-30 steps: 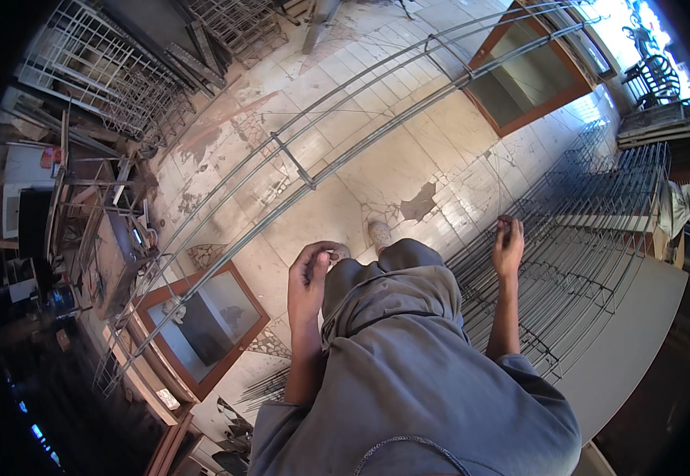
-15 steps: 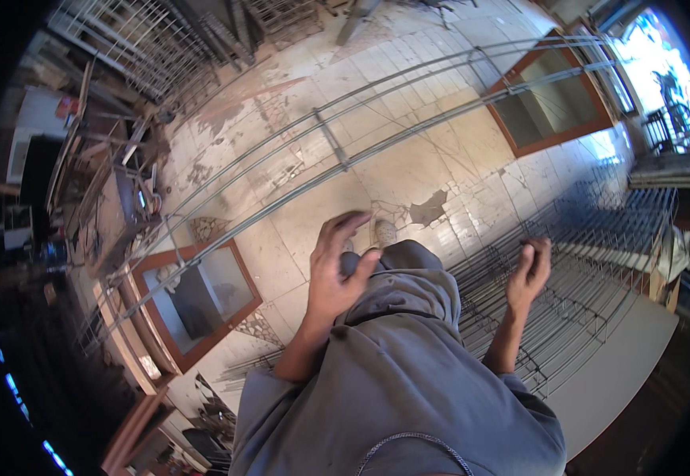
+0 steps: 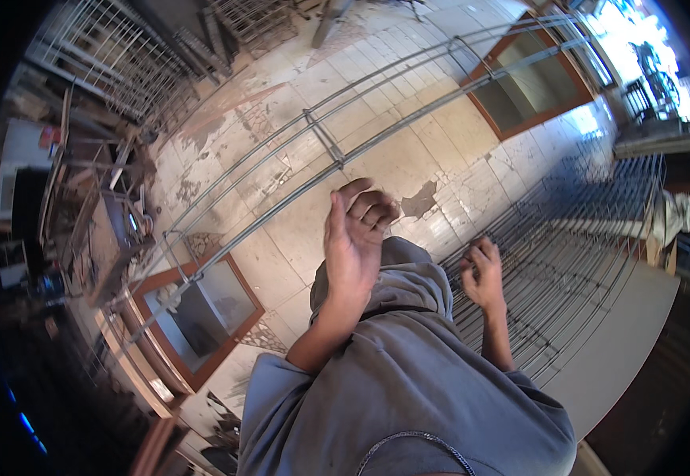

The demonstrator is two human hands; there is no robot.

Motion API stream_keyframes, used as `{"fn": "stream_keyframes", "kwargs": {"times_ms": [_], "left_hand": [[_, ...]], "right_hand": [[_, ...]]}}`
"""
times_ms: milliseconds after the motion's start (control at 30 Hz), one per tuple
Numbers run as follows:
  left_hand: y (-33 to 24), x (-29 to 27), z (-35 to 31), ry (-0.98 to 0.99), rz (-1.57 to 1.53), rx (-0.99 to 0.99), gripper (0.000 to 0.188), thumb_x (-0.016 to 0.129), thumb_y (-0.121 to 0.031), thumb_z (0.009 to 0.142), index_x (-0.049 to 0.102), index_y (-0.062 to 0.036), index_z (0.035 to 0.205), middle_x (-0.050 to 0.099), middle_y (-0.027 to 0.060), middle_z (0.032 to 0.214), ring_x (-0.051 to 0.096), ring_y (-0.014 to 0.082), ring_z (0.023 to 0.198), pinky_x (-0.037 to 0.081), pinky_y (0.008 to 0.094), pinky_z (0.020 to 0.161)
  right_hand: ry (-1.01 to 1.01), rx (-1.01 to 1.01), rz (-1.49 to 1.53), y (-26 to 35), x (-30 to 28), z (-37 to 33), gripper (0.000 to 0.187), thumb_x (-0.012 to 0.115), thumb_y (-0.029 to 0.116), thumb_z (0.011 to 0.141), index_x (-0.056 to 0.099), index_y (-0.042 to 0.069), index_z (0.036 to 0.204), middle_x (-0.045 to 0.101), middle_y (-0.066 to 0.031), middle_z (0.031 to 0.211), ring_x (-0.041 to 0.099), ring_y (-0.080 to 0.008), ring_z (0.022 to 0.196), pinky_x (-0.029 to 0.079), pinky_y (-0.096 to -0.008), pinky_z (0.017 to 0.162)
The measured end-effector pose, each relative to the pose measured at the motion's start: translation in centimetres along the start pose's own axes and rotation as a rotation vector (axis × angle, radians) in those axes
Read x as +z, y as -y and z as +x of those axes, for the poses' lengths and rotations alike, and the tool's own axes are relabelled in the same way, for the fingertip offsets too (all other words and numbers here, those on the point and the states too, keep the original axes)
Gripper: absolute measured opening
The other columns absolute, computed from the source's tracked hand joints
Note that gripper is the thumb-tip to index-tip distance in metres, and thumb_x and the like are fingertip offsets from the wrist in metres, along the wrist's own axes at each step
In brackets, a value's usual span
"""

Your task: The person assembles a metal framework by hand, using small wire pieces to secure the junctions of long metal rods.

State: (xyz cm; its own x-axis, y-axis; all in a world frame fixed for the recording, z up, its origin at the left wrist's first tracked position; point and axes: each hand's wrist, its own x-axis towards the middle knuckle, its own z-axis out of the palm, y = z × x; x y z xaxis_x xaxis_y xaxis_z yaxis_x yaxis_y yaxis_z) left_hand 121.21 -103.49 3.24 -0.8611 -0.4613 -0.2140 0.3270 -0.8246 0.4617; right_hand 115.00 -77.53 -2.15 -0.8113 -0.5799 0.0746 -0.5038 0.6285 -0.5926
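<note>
A long steel rebar frame (image 3: 305, 189) stretches across in front of me, its rods joined by short cross ties. Just on my side of its middle is my left hand (image 3: 353, 242), palm turned up, fingers curled and thumb apart; nothing shows in it, and it appears clear of the rods. My right hand (image 3: 484, 274) is at the near edge of a stack of steel rod mesh (image 3: 551, 278). Its fingers are bent and loosely parted, with nothing visible between them; whether it touches the mesh is unclear.
Two brown-framed glass cabinets (image 3: 259, 305) (image 3: 511, 135) stand under the frame's ends. A pale board (image 3: 638, 333) supports the mesh at right. Scrap wood and metal (image 3: 107, 214) crowd the left, and white grilles (image 3: 107, 63) lean at the far left. The tiled floor (image 3: 281, 254) is cracked.
My left hand has risen forward and turned its palm upward. The right hand has swung left and changed its finger pose. The view has shifted slightly, and the rebar frame sits higher in it.
</note>
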Motion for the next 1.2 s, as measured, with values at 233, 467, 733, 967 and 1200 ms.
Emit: {"fn": "stream_keyframes", "kwargs": {"times_ms": [233,467,733,967,1200], "left_hand": [[-5.7,1.2,-4.1,-0.003,0.29,0.356,0.028,0.044,-0.033,0.104,0.053,-0.0068,0.102,0.04,-0.0047,0.062,0.036,0.006,0.051,0.035,0.0277,0.059],[-8.2,-1.2,-8.5,0.172,0.322,0.342,0.034,0.036,-0.037,0.106,0.046,-0.0065,0.095,0.031,-0.0016,0.056,0.028,0.0083,0.046,0.035,0.0247,0.047],[-13.8,-3.9,-10.5,0.127,0.298,0.465,0.038,0.036,-0.037,0.106,0.041,-0.0085,0.082,0.033,-0.0002,0.062,0.027,0.0088,0.047,0.026,0.0227,0.04],[-12.7,-7.7,-12.0,0.057,0.595,0.258,0.045,0.047,-0.044,0.101,0.05,-0.004,0.081,0.039,-0.0006,0.065,0.029,0.008,0.053,0.025,0.024,0.046],[1.0,-19.3,-11.0,0.308,0.85,-1.054,0.063,0.039,-0.056,0.1,0.062,0.0008,0.111,0.069,0.0116,0.103,0.067,0.0199,0.091,0.053,0.0304,0.083]], "right_hand": [[0.181,0.364,-0.16,-4.7,10.2,-5.8,0.017,0.054,0.009,0.087,0.062,0.003,0.1,0.06,-0.0185,0.1,0.058,-0.0392,0.093,0.048,-0.0459,0.083],[0.204,0.533,0.356,-13.2,20.6,-10.5,0.037,0.044,0.002,0.086,0.058,-0.001,0.121,0.064,-0.0173,0.118,0.065,-0.0305,0.096,0.052,-0.0398,0.084],[-0.467,1.067,1.779,-10.7,19.7,-14.3,0.045,0.044,0.005,0.095,0.045,0.004,0.139,0.061,-0.008,0.125,0.061,-0.0231,0.108,0.049,-0.0399,0.094],[-0.918,1.031,1.769,-12.3,13.9,-11.8,0.014,0.039,0.015,0.103,0.048,0.009,0.094,0.042,0.0016,0.071,0.03,-0.0078,0.051,0.027,-0.0216,0.04],[-1.0,0.844,1.651,-1.9,7.3,-4.3,0.02,0.04,0.023,0.103,0.049,0.01,0.116,0.027,0.0049,0.065,0.024,-0.0068,0.05,0.023,-0.0226,0.041]]}}
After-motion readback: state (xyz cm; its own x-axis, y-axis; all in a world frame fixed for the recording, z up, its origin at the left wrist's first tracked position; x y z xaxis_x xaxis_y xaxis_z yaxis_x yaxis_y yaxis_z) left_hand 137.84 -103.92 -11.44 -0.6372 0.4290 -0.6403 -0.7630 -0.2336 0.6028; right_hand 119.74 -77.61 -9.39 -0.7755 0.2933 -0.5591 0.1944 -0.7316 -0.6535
